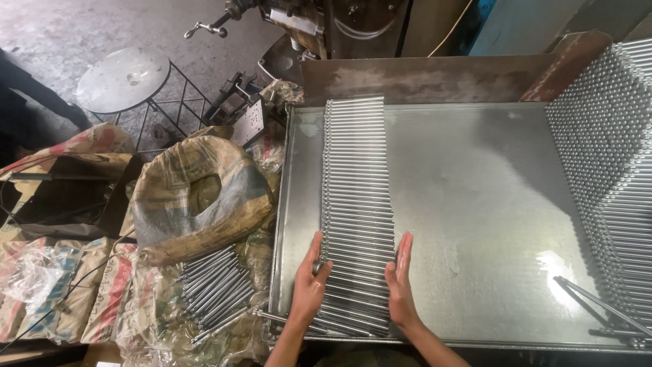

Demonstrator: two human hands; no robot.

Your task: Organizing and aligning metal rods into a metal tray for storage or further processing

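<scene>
On the metal tray [475,204], a row of steel rods [356,204] lies side by side (near its left wall). The left hand [309,285] and right hand [401,282], both open-palmed, press against the row's two ends.

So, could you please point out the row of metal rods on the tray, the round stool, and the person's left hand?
Row of metal rods [356,197]: head view, middle of the row.
Round stool [123,79]: head view, centre of its seat.
Left hand [309,284]: head view, back of the hand.
</scene>
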